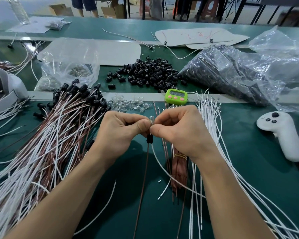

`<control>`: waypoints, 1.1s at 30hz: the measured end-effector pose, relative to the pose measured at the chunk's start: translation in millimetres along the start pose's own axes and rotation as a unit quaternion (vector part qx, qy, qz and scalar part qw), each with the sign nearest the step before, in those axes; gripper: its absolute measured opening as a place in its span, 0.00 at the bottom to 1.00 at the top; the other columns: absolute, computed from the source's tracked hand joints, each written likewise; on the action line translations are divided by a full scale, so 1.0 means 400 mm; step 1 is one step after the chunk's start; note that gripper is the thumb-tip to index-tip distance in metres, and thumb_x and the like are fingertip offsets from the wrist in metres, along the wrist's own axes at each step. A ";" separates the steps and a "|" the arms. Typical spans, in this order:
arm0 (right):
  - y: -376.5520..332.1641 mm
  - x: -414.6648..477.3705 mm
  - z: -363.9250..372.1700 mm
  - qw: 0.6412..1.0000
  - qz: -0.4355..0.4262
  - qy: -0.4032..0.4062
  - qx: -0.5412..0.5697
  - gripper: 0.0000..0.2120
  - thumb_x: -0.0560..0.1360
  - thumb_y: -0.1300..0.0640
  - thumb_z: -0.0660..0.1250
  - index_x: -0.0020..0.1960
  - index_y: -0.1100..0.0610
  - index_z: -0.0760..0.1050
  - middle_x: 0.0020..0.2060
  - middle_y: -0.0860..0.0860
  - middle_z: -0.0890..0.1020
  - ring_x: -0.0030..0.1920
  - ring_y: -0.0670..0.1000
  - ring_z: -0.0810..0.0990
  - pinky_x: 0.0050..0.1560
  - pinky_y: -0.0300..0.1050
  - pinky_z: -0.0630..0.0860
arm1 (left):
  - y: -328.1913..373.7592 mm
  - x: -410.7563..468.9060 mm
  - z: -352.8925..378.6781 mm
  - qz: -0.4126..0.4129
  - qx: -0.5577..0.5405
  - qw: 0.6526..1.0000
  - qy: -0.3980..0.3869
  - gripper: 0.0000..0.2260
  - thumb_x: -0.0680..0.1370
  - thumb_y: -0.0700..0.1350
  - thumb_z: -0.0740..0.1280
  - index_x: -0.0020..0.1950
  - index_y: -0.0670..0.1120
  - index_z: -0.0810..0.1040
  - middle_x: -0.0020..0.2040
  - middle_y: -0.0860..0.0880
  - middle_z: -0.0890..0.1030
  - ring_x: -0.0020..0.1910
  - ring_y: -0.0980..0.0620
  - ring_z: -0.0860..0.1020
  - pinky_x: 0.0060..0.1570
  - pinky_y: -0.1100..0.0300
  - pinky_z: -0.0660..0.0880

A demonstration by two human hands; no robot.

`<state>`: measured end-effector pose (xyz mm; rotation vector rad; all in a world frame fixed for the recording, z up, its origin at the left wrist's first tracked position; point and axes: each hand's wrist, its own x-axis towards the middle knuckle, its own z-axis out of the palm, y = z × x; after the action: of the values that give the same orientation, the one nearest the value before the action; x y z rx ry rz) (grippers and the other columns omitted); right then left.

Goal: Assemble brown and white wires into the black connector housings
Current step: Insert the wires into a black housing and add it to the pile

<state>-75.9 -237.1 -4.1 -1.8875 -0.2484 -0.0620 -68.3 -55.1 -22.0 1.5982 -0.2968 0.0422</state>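
Observation:
My left hand (123, 130) and my right hand (178, 130) meet at the middle of the green table, fingertips together, pinching a small clear bulb (151, 118). Just below the fingers hangs a black connector housing (149, 139) with a brown wire (142, 187) and a white wire (164, 171) trailing toward me. Which hand holds the housing itself is hidden. A heap of loose black housings (150, 73) lies at the back centre. A bundle of finished wires with housings (62, 121) lies at the left.
Loose white wires (209, 121) fan out on the right, with a banded brown wire bundle (179, 168) under my right wrist. Clear bulbs (128, 104) are scattered ahead, beside a green timer (176, 96). A white controller (281, 133) and plastic bags (231, 73) lie at the right.

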 end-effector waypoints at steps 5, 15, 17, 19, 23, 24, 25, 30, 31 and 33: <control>-0.005 -0.002 0.017 0.999 0.020 0.028 0.025 0.03 0.68 0.56 0.77 0.36 0.52 0.85 0.28 0.49 0.84 0.25 0.48 0.80 0.29 0.40 0.75 | -0.002 0.001 0.010 0.025 -0.014 0.999 0.045 0.04 0.73 0.40 0.76 0.40 0.48 0.88 0.34 0.45 0.86 0.34 0.49 0.83 0.41 0.59 0.80; -0.003 0.003 0.004 0.998 0.008 0.021 0.060 0.02 0.66 0.59 0.77 0.36 0.56 0.84 0.27 0.53 0.83 0.25 0.50 0.77 0.28 0.45 0.73 | 0.003 -0.006 0.025 0.037 -0.051 0.997 0.044 0.03 0.71 0.45 0.74 0.41 0.49 0.88 0.34 0.48 0.86 0.34 0.56 0.83 0.39 0.68 0.77; -0.003 0.002 0.002 0.999 -0.001 0.017 0.048 0.03 0.66 0.59 0.77 0.36 0.56 0.84 0.26 0.52 0.82 0.25 0.49 0.77 0.28 0.44 0.73 | 0.002 -0.007 0.026 0.034 -0.052 0.997 0.041 0.03 0.71 0.45 0.74 0.41 0.49 0.88 0.35 0.48 0.86 0.34 0.56 0.83 0.39 0.68 0.77; -0.004 0.002 0.002 0.999 -0.003 0.017 0.044 0.02 0.66 0.58 0.77 0.36 0.56 0.84 0.26 0.52 0.82 0.26 0.49 0.77 0.29 0.45 0.73 | 0.002 -0.007 0.025 0.032 -0.055 0.997 0.044 0.03 0.72 0.45 0.74 0.41 0.49 0.88 0.34 0.48 0.86 0.34 0.56 0.83 0.39 0.68 0.77; -0.006 0.001 0.003 0.999 0.003 0.015 0.044 0.03 0.66 0.58 0.76 0.36 0.56 0.84 0.27 0.56 0.82 0.25 0.52 0.77 0.29 0.47 0.72 | 0.001 -0.006 0.023 0.032 -0.045 0.998 0.042 0.03 0.73 0.42 0.75 0.41 0.49 0.89 0.35 0.47 0.86 0.34 0.55 0.83 0.40 0.67 0.77; -0.006 0.001 0.002 0.999 0.005 0.015 0.041 0.03 0.66 0.57 0.76 0.36 0.56 0.84 0.27 0.56 0.82 0.25 0.52 0.77 0.29 0.48 0.72 | 0.000 -0.006 0.022 0.029 -0.044 0.998 0.044 0.04 0.72 0.41 0.75 0.41 0.49 0.89 0.35 0.47 0.86 0.35 0.53 0.84 0.41 0.65 0.78; -0.007 0.000 0.002 0.999 0.006 0.015 0.035 0.03 0.66 0.57 0.77 0.36 0.56 0.84 0.27 0.56 0.82 0.25 0.52 0.77 0.29 0.48 0.72 | 0.000 -0.007 0.021 0.027 -0.043 0.998 0.045 0.04 0.72 0.41 0.75 0.41 0.49 0.89 0.35 0.47 0.86 0.35 0.52 0.84 0.42 0.64 0.79; -0.007 -0.004 -0.004 0.999 -0.016 0.014 -0.028 0.05 0.67 0.59 0.79 0.34 0.53 0.84 0.26 0.49 0.82 0.25 0.50 0.77 0.27 0.44 0.71 | 0.002 -0.007 0.018 0.026 -0.014 0.999 0.024 0.05 0.73 0.39 0.74 0.41 0.47 0.88 0.35 0.46 0.86 0.35 0.51 0.84 0.41 0.62 0.80; -0.007 -0.004 -0.006 0.998 -0.024 0.011 -0.051 0.06 0.68 0.59 0.79 0.35 0.53 0.85 0.26 0.49 0.83 0.26 0.53 0.78 0.27 0.46 0.72 | 0.002 -0.007 0.017 0.027 0.001 1.000 0.013 0.05 0.74 0.38 0.73 0.41 0.46 0.88 0.34 0.47 0.86 0.34 0.52 0.84 0.41 0.62 0.80; -0.010 -0.006 -0.008 0.995 -0.035 0.005 -0.094 0.06 0.68 0.58 0.81 0.35 0.53 0.85 0.28 0.49 0.83 0.30 0.54 0.81 0.29 0.48 0.76 | 0.002 -0.006 0.011 0.022 0.027 0.999 -0.004 0.06 0.74 0.37 0.73 0.42 0.46 0.88 0.34 0.47 0.86 0.34 0.52 0.84 0.41 0.62 0.80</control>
<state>-78.7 -239.0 0.2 -2.0644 -0.3105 -0.1473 -71.5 -59.0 -21.8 1.6465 -0.3400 0.0778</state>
